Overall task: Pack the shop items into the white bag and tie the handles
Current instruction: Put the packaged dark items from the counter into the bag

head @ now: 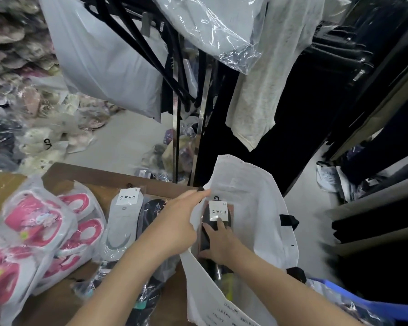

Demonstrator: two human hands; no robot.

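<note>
The white bag [257, 208] stands open at the table's right edge, with black handles on its right side. My left hand [177, 220] pinches the bag's near-left rim and holds the mouth open. Inside the bag, my right hand [219, 243] grips a black sock pack [218, 211] with a white OWEN label. Other packed items lie dark and half hidden below it. On the table lie a grey OWEN sock pack [125, 220], a dark sock pack [151, 212] and bagged pink slippers [33, 231].
The wooden table [118, 180] holds more wrapped packs near my left forearm. A clothes rack with hanging garments [257, 90] stands just behind the bag. Heaps of bagged slippers [21, 102] cover the floor at the left. A blue bin [363, 304] sits at the lower right.
</note>
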